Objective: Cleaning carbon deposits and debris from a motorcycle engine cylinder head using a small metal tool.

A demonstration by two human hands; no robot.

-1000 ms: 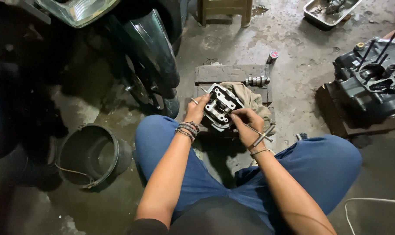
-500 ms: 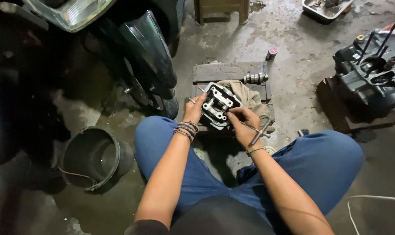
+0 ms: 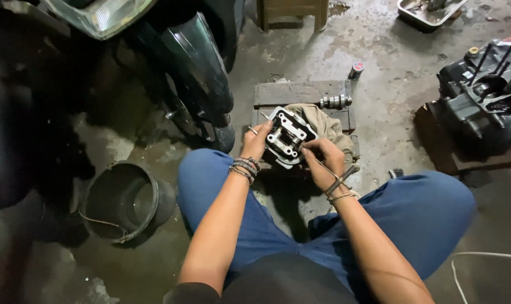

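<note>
A grey metal cylinder head (image 3: 287,135) stands tilted on a beige rag (image 3: 323,123) over a wooden board (image 3: 300,93) between my knees. My left hand (image 3: 258,142) grips its left side, beaded bracelets at the wrist. My right hand (image 3: 323,160) touches its lower right edge and holds a thin metal tool whose dark handle (image 3: 341,180) sticks out near the wrist. The tool's tip is at the head's lower edge.
A camshaft (image 3: 335,101) and a small red-capped can (image 3: 355,70) lie by the board. A dark engine block (image 3: 483,104) sits right on wood. A motorcycle's front wheel and fender (image 3: 202,73) stand at left. A black bucket (image 3: 126,200) is lower left, a metal tray (image 3: 427,11) far back.
My view has drifted slightly. Both hands stay on the cylinder head; the right hand has shifted a little along its lower edge with the tool.
</note>
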